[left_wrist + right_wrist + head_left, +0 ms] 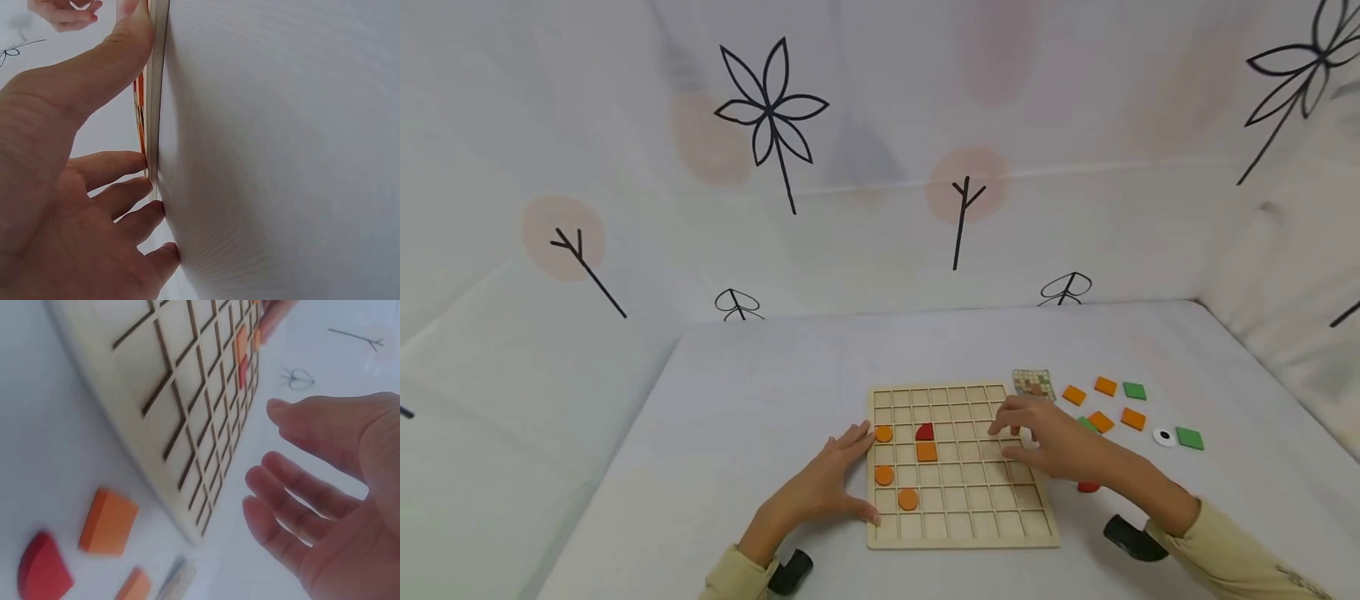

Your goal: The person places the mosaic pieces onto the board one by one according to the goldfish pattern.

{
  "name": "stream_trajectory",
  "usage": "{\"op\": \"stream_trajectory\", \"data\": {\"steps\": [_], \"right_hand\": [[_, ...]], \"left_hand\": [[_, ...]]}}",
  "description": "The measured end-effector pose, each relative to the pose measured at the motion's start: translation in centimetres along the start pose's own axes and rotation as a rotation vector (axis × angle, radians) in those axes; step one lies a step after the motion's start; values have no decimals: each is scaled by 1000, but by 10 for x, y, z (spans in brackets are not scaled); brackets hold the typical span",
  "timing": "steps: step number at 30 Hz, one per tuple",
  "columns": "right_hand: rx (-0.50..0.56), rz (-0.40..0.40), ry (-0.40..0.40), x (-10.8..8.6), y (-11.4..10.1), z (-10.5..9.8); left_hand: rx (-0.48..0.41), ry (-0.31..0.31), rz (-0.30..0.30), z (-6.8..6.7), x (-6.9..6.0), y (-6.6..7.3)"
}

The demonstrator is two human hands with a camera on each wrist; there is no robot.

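Observation:
A pale wooden grid board (962,525) lies flat on the white table. My left hand (827,479) rests against its left side, thumb near the front corner and fingers spread along the edge. Over the board's right part hovers my right hand (1048,437); in the right wrist view its loosely bent fingers (275,531) hold nothing. On the left of the grid sit orange discs (908,499), an orange square (927,452) and, just behind the square, a red piece with one rounded corner (925,432). My right hand and forearm hide some cells and loose pieces.
Right of the board lie several orange squares (1133,418), green squares (1190,438) and a white disc with a black centre (1164,437). A small printed pattern card (1033,382) lies by the far right corner. Patterned white cloth (880,242) hangs behind the table.

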State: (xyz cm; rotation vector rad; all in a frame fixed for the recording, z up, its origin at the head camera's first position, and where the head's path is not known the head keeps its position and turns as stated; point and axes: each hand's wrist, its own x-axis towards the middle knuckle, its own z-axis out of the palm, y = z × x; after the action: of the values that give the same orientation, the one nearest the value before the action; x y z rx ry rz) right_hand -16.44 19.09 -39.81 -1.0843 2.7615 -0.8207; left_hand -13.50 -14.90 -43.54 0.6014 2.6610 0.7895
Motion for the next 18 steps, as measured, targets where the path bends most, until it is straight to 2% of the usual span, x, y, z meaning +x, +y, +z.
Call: {"op": "stream_trajectory", "data": {"steps": [8, 12, 18], "right_hand": [[-26, 105, 43, -28, 14, -24], [-34, 118, 82, -42, 23, -31], [-107, 163, 142, -59, 37, -36]], "left_hand": [[5, 4, 12, 0, 0, -2], [-3, 0, -1, 0, 1, -2], [-10, -3, 0, 1, 2, -2]]}}
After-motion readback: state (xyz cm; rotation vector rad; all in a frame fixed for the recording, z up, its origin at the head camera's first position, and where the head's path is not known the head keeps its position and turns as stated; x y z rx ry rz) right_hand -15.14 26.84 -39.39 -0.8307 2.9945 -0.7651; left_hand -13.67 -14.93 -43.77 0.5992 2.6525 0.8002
